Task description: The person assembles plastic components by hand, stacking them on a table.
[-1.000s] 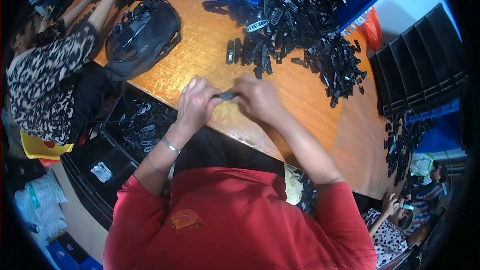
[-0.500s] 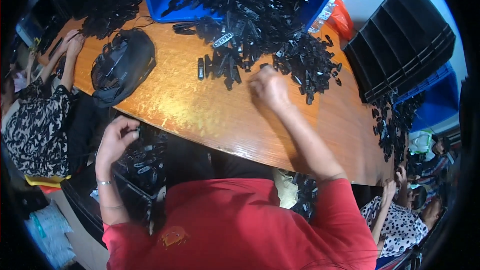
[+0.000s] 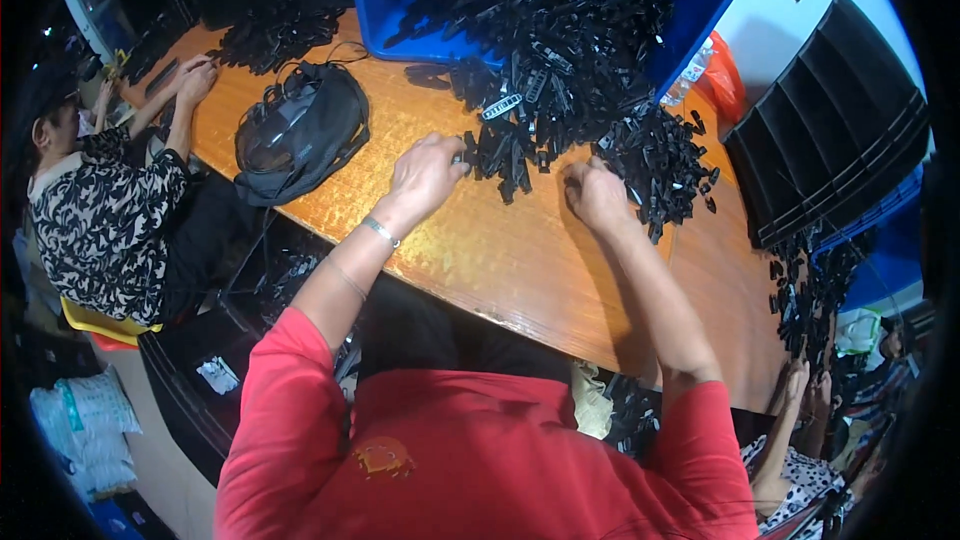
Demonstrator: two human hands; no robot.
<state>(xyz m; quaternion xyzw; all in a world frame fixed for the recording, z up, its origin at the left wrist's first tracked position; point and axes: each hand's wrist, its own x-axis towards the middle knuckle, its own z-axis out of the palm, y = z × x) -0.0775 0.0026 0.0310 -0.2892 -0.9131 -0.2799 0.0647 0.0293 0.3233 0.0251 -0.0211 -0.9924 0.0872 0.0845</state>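
A heap of small, narrow black plastic parts (image 3: 560, 70) spills from a blue bin (image 3: 385, 45) onto the wooden table. At the heap's left edge, my left hand (image 3: 428, 175) is closed with its fingertips on a black plastic part (image 3: 459, 156). My right hand (image 3: 598, 195) is beside the heap's right portion, its fingers curled together. What they hold, if anything, is hidden. Between my hands, several loose parts lie at the front edge of the heap. One part with a light, slotted face (image 3: 502, 106) stands out among the dark ones.
A black mesh bag (image 3: 305, 130) lies on the table (image 3: 500, 260) at left. Stacked black trays (image 3: 830, 120) lean at right, near a red plastic bag (image 3: 722, 80). One co-worker (image 3: 100, 210) sits at left, another (image 3: 790, 470) at lower right. Below the table edge are dark bins.
My left hand has moved from beside the table edge up to the heap, onto a loose part. My right hand stays close to the heap. The view has shifted slightly.
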